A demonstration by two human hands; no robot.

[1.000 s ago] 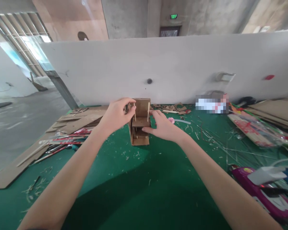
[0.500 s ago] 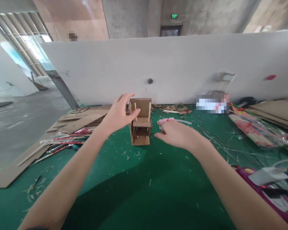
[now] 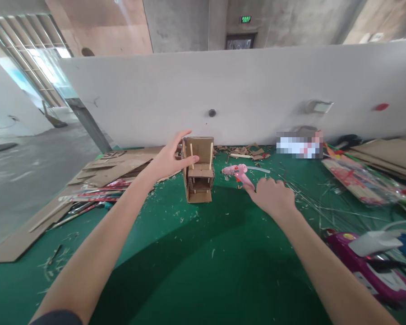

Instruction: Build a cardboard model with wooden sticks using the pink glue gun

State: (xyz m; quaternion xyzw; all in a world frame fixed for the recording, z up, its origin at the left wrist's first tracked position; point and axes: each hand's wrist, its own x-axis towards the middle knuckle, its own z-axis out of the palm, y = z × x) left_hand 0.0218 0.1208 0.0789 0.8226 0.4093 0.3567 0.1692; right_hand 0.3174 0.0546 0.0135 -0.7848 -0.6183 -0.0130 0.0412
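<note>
A small brown cardboard model (image 3: 202, 173) with stacked levels stands upright on the green table. Pale wooden sticks (image 3: 211, 155) rise at its front as posts. My left hand (image 3: 171, 159) grips its upper left side, the thumb across the front by one stick and the fingers at the side and top edge. Right of the model lies a pink glue gun (image 3: 238, 171), nozzle to the left, with a clear glue stick (image 3: 259, 169) out of its back. My right hand (image 3: 275, 198) is closed at the lower end of the gun's handle; what its curled fingers hold is hidden.
Cardboard sheets (image 3: 122, 169) and wrapped tools (image 3: 98, 194) lie on the left. Cardboard scraps (image 3: 253, 151) lie along the white partition (image 3: 176, 95). Clear glue sticks (image 3: 320, 198) are scattered right, near a purple power strip (image 3: 368, 266) with plugs.
My right hand has moved right and slightly down, off the front of the glue gun, which now shows more fully. My left hand stays at the cardboard model.
</note>
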